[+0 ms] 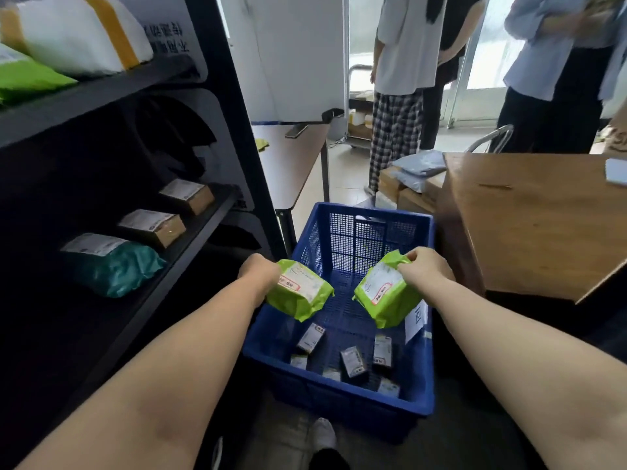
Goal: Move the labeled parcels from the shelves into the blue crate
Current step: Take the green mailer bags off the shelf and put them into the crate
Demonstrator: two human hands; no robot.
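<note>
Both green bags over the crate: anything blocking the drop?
Nothing visible. The left hand and right hand each hold a green bag above the open blue crate. Only small boxes lie on its floor, near the front.

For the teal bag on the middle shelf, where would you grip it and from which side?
Grip the teal bag at its crinkled front-right end, the part nearest the shelf edge, coming in from the open front. It lies flat with its label up, and the soft plastic there bunches enough to pinch. A box sits close behind, so reaching from the back looks awkward.
</note>
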